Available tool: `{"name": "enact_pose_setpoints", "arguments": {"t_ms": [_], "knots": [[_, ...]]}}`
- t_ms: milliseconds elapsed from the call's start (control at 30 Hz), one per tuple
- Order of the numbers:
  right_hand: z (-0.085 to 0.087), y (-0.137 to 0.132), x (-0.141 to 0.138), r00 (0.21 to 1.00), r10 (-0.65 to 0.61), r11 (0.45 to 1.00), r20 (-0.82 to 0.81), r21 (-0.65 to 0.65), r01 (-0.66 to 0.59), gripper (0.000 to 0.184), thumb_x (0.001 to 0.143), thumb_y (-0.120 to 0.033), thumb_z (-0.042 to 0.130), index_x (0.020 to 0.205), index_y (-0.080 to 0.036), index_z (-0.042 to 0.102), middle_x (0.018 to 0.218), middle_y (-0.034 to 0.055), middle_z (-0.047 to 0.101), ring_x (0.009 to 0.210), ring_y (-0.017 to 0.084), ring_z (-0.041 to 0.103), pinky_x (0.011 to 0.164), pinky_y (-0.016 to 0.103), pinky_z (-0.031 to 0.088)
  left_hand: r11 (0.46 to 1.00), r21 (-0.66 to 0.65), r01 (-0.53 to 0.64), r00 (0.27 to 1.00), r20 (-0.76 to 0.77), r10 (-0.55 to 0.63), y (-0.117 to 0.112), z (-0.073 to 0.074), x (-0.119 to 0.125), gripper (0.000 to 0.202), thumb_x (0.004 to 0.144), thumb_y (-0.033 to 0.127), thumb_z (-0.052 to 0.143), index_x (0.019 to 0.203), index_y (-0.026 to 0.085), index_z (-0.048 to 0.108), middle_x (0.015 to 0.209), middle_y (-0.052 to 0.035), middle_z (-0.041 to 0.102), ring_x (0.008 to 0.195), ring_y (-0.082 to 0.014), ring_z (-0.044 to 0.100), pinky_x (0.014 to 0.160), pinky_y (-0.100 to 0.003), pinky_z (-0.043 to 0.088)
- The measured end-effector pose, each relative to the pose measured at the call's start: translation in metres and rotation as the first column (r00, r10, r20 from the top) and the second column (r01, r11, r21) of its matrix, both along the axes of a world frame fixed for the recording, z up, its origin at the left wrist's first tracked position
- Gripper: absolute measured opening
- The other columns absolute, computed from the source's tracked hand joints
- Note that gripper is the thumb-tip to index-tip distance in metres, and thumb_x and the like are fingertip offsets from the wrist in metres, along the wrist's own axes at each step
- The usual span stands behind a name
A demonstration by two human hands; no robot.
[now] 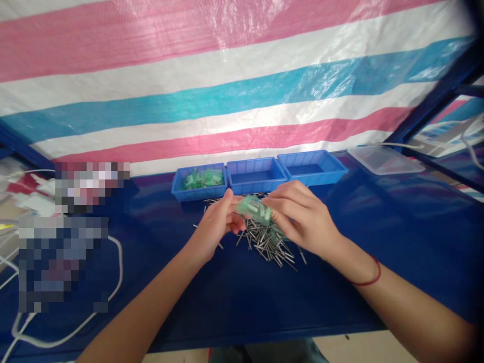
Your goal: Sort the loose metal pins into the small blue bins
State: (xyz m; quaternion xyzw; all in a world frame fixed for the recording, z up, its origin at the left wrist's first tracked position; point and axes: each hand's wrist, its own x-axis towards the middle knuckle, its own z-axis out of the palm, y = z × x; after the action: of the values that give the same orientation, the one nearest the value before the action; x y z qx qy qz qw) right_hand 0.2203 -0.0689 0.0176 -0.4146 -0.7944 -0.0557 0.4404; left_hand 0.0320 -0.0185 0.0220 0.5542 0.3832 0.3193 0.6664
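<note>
Right hand pinches a green plastic packet; left hand, I can't tell. Similar packets sit binned; silver metal rods remain loose.

Left hand: thumb points up, fingers half-curled | Right hand: pinches, knuckles up | Forearms: converge

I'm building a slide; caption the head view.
Right hand holds a green packet, left hand at its edge, above loose metal pins; three blue trays behind.
</note>
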Motion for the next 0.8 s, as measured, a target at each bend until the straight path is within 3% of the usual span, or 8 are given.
{"name": "enact_pose_setpoints", "arguments": {"t_ms": [133,233,300,367,433,500,667,800], "knots": [[-0.002,-0.001,-0.001,0.987,-0.042,0.994,0.155,0.103,0.026,0.024,0.086,-0.015,0.056,0.105,-0.027,0.064,0.101,0.0067,0.064,0.097,0.023,0.057,0.082,0.041,0.047,0.999,0.046,0.026,0.999,0.020,-0.027,-0.003,0.004,0.000,0.035,0.078,0.048,0.065,0.091,0.016,0.065,0.075,-0.0027,0.065,0.061,-0.0097,0.057,0.053,-0.020,0.043],[0.000,0.000,0.000,0.996,-0.023,0.995,0.090,0.103,0.013,0.032,0.085,-0.019,0.059,0.116,-0.028,0.059,0.108,0.0075,0.061,0.098,0.023,0.058,0.082,0.041,0.049,0.974,0.201,-0.104,0.993,-0.034,0.113,0.013,0.011,-0.008,0.024,0.078,0.034,0.067,0.093,0.016,0.063,0.085,-0.0042,0.068,0.070,-0.0114,0.062,0.060,-0.022,0.048],[0.003,0.001,0.003,0.999,-0.045,0.995,-0.004,0.092,0.045,0.035,0.085,-0.021,0.059,0.119,-0.027,0.057,0.109,0.0083,0.061,0.099,0.023,0.059,0.083,0.042,0.050,0.887,0.353,-0.298,0.945,-0.025,0.327,0.036,0.016,-0.017,0.029,0.077,0.030,0.065,0.103,0.018,0.058,0.086,-0.0040,0.068,0.070,-0.0127,0.064,0.060,-0.023,0.049],[0.006,0.001,0.005,0.993,-0.081,0.993,-0.081,0.080,0.088,0.036,0.084,-0.020,0.059,0.119,-0.026,0.056,0.108,0.0089,0.061,0.099,0.024,0.060,0.083,0.043,0.050,0.757,0.528,-0.385,0.873,-0.059,0.485,0.067,0.021,-0.025,0.048,0.075,0.026,0.067,0.118,0.022,0.048,0.080,-0.0013,0.067,0.067,-0.0135,0.064,0.059,-0.024,0.049],[0.008,0.001,0.007,0.988,-0.098,0.992,-0.120,0.073,0.107,0.035,0.083,-0.019,0.058,0.118,-0.025,0.055,0.106,0.0089,0.062,0.098,0.024,0.060,0.081,0.042,0.051,0.660,0.679,-0.320,0.822,-0.148,0.551,0.095,0.025,-0.030,0.039,0.079,0.028,0.062,0.116,0.022,0.049,0.078,-0.0018,0.067,0.065,-0.0146,0.063,0.059,-0.026,0.048],[0.009,0.001,0.008,0.987,-0.100,0.992,-0.128,0.065,0.109,0.035,0.083,-0.016,0.058,0.117,-0.023,0.054,0.105,0.0092,0.061,0.096,0.024,0.060,0.079,0.040,0.052,0.576,0.803,-0.152,0.731,-0.301,0.612,0.115,0.026,-0.030,0.029,0.080,0.032,0.060,0.107,0.022,0.057,0.084,-0.0057,0.069,0.071,-0.0183,0.064,0.066,-0.032,0.049],[0.010,0.004,0.013,0.988,-0.103,0.993,-0.119,0.046,0.109,0.035,0.084,-0.015,0.056,0.118,-0.022,0.052,0.108,0.0095,0.060,0.097,0.023,0.059,0.080,0.039,0.051,0.495,0.829,0.259,0.413,-0.559,0.719,0.126,0.022,-0.020,0.027,0.081,0.037,0.057,0.101,0.020,0.065,0.091,-0.0131,0.068,0.092,-0.0334,0.059,0.080,-0.049,0.043],[0.013,0.005,0.017,0.983,-0.142,0.990,-0.118,0.003,0.143,0.035,0.085,-0.019,0.054,0.120,-0.022,0.051,0.110,0.0100,0.060,0.095,0.022,0.059,0.076,0.037,0.051,0.433,0.830,0.351,0.378,-0.549,0.746,0.122,0.015,-0.016,0.024,0.083,0.034,0.054,0.098,0.020,0.065,0.108,-0.0146,0.061,0.103,-0.0336,0.051,0.082,-0.046,0.041]]}}
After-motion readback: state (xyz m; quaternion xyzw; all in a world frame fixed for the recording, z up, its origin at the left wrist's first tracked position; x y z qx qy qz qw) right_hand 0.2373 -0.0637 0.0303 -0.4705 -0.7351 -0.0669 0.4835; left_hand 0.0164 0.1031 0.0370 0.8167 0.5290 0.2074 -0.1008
